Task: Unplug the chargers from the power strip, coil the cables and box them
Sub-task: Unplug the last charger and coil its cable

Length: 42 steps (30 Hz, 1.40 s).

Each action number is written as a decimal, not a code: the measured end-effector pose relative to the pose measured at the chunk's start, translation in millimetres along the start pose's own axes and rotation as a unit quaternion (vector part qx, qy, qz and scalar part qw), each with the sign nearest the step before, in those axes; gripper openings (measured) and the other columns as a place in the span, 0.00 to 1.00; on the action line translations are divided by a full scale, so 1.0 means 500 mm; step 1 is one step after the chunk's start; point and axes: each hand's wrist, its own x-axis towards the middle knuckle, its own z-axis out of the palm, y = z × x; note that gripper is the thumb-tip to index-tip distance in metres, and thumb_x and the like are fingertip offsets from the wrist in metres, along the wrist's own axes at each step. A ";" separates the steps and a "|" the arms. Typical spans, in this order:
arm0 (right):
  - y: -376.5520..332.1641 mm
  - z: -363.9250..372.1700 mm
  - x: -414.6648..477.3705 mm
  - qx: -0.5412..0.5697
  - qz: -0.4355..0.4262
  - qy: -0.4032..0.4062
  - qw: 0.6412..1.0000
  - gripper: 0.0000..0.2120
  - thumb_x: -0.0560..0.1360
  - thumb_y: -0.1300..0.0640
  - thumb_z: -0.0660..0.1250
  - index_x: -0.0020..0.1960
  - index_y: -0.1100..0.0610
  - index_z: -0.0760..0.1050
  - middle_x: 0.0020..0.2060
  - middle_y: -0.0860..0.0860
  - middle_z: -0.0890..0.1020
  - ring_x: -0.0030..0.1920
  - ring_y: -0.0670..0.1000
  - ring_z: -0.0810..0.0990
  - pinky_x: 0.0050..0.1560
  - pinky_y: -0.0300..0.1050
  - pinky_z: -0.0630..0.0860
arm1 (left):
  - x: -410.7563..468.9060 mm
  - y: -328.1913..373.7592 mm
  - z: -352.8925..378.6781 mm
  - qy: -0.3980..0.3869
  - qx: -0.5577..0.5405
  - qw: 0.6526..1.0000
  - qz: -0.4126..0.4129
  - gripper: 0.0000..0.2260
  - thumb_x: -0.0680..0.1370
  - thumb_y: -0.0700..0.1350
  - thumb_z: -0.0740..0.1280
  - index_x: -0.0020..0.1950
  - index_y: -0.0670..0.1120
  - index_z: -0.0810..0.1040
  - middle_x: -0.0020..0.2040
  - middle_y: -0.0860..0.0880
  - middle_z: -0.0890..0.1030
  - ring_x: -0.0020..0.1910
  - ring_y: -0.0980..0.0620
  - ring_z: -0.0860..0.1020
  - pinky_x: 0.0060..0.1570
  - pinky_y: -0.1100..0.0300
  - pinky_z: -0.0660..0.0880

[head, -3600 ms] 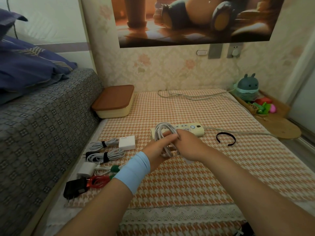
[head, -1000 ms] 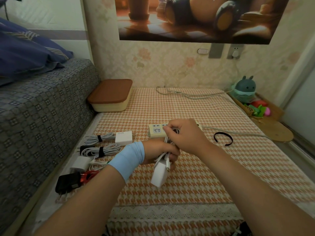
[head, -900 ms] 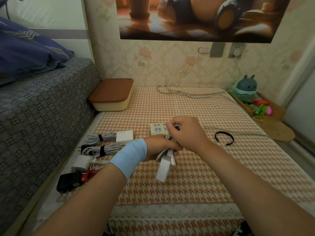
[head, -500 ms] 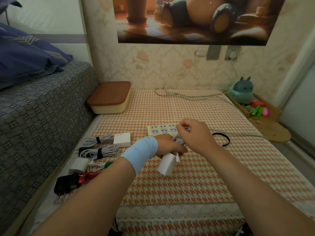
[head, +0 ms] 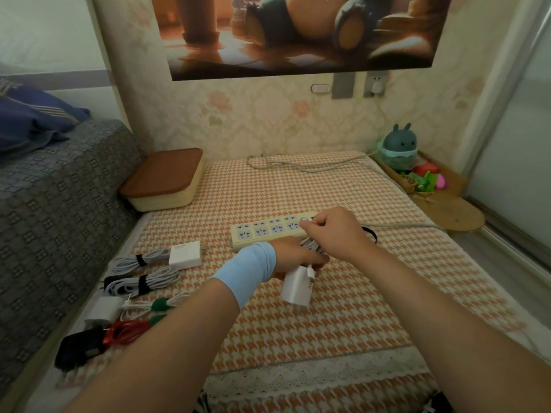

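Note:
A white charger (head: 296, 289) hangs below my left hand (head: 293, 257), which grips its bundled grey cable (head: 311, 244). My right hand (head: 334, 234) closes on the same cable from above, right beside the left. Just behind both hands lies the cream power strip (head: 265, 231), all its visible sockets bare. At the left lie several coiled chargers: a white one (head: 185, 254), a grey-cabled one (head: 140, 284), a white one with green ties (head: 105, 308) and a black one with a red cable (head: 80, 347). The lidded box (head: 162, 178) stands shut at the back left.
A black strap (head: 369, 234) lies on the checked mat right of my hands. The strip's grey cord (head: 402, 225) runs right and loops along the wall. A bed edge (head: 59, 210) borders the left. Toys (head: 399, 147) and a wooden disc (head: 450, 214) sit at the right.
The cable loop held up earlier has been gathered into a tight bundle, and the charger now dangles under my left hand. Both hands shifted slightly right, uncovering the strip's sockets.

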 end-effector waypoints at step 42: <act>-0.083 -0.007 -0.006 0.176 0.008 -0.019 0.984 0.11 0.83 0.55 0.62 0.53 0.47 0.84 0.24 0.47 0.78 0.27 0.50 0.77 0.38 0.48 0.78 | -0.040 -0.131 -0.079 0.089 -0.362 0.923 0.097 0.12 0.82 0.46 0.62 0.63 0.44 0.75 0.53 0.44 0.84 0.52 0.42 0.83 0.50 0.47 0.80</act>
